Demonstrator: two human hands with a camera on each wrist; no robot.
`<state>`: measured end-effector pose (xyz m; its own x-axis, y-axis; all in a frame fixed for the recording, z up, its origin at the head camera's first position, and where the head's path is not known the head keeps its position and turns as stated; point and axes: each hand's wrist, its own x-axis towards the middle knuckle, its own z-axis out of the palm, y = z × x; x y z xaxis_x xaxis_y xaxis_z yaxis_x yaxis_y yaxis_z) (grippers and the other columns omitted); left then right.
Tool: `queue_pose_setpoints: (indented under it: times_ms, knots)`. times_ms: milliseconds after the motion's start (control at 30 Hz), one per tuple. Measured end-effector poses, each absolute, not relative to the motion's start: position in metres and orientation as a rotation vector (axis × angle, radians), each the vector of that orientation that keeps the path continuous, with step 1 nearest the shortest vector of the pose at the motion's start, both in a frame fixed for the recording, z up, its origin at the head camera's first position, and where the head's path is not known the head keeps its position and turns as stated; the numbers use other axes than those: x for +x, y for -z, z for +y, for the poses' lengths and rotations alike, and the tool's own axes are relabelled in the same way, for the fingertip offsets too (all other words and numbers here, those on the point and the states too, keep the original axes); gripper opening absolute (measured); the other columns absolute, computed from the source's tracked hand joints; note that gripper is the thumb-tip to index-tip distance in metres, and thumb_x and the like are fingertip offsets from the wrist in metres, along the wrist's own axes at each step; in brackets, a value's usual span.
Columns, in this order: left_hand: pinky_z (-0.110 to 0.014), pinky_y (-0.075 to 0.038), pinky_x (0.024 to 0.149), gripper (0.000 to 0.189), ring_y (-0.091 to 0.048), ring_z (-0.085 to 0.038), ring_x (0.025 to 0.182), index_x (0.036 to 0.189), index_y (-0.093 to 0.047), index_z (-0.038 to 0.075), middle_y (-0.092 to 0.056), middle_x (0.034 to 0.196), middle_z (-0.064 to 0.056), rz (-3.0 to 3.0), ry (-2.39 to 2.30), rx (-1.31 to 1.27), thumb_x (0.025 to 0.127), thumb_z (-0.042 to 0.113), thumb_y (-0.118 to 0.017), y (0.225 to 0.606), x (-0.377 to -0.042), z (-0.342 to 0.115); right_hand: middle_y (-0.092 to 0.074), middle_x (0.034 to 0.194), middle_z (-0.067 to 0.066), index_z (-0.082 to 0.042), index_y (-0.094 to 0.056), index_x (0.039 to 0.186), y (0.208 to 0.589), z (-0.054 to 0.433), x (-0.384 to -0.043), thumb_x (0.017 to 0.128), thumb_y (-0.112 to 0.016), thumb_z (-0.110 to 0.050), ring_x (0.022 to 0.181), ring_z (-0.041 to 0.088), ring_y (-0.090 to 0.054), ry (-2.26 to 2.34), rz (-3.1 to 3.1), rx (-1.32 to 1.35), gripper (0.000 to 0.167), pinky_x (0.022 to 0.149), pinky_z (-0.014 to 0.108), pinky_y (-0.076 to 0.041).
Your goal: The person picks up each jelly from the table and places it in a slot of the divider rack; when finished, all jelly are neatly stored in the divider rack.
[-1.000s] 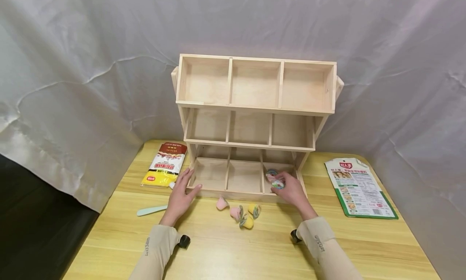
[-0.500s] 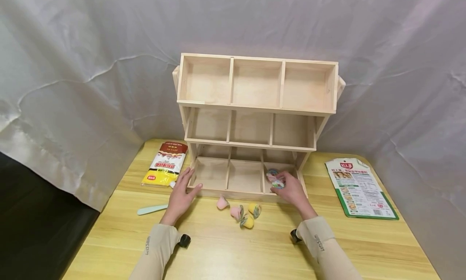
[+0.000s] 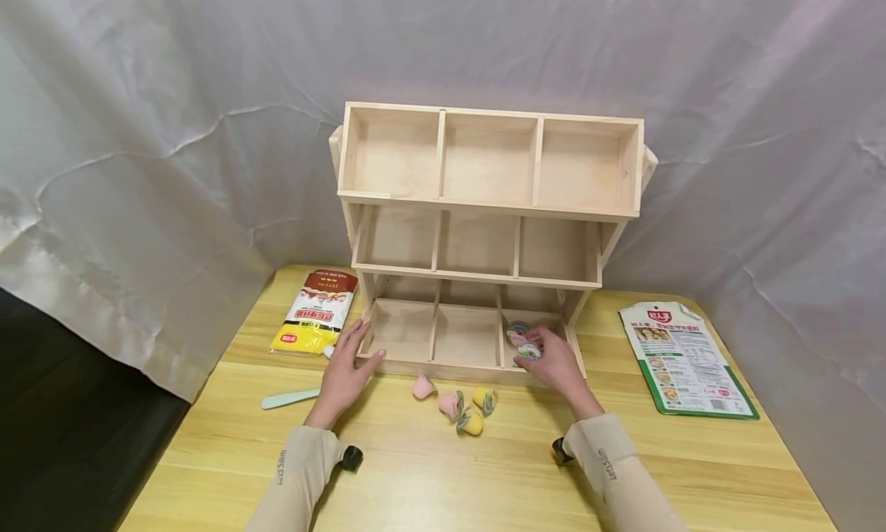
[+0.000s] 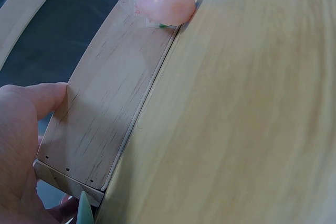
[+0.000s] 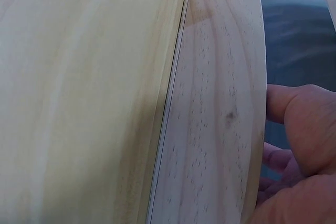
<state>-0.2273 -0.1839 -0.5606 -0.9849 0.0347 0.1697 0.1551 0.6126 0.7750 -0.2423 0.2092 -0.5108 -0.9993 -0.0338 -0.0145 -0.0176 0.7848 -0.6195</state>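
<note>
A three-tier wooden rack [image 3: 487, 200] stands on the table, each tier split into three compartments. At its lower left corner rests my left hand [image 3: 346, 374], fingers along the side and thumb touching the front board; the left wrist view shows the thumb [image 4: 50, 97] on the board's rim. In the bottom right compartment my right hand [image 3: 556, 363] pinches a small jelly cup [image 3: 529, 350] with a printed lid. Another jelly cup [image 3: 516, 334] lies just behind it. The held cup is hidden behind the front board in the right wrist view.
Before the rack lie pink jelly cups [image 3: 424, 387] and yellow jelly cups [image 3: 471, 421]. A red, white and yellow packet [image 3: 314, 311] and a mint-green flat-bladed tool [image 3: 289, 399] lie left. A green-and-white pouch [image 3: 685, 359] lies right. Grey cloth [image 3: 173, 171] hangs behind.
Both hands stay nearly in place. The right fingers still hold the jelly cup in the bottom right compartment, and the whole view has shifted very slightly.
</note>
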Motion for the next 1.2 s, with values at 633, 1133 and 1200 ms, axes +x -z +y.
queue_pose_setpoints:
  times_ms: [633,1133,1200]
  knots:
    - [-0.069,-0.029,0.12,0.071,-0.03,-0.041,0.154,0.16,-0.039,0.012,-0.024,0.171,-0.01,-2.696,1.319,-0.162,0.101,0.043,-0.065,0.5621,-0.2277,-0.1838,-0.071,0.116,0.024,-0.002,-0.063,0.127,0.5173,0.2103,-0.2432,0.087,-0.083,-0.023,0.1,0.037,-0.067,1.005,2.997,-0.061,0.049,0.078,0.048,-0.055]
    - [-0.069,-0.029,0.119,0.071,-0.03,-0.042,0.154,0.161,-0.038,0.013,-0.024,0.171,-0.012,-2.683,1.317,-0.174,0.102,0.042,-0.065,0.5608,-0.2274,-0.1841,-0.07,0.119,0.025,-0.001,-0.062,0.133,0.5157,0.2099,-0.2445,0.088,-0.082,-0.027,0.099,0.036,-0.067,0.971,2.994,-0.059,0.055,0.078,0.047,-0.055]
    - [-0.069,-0.03,0.119,0.071,-0.03,-0.042,0.154,0.16,-0.038,0.013,-0.025,0.171,-0.012,-2.686,1.317,-0.173,0.102,0.042,-0.065,0.5603,-0.2274,-0.1841,-0.07,0.119,0.025,-0.001,-0.061,0.134,0.5154,0.2098,-0.2445,0.089,-0.082,-0.027,0.099,0.036,-0.066,0.969,2.991,-0.06,0.056,0.079,0.047,-0.055]
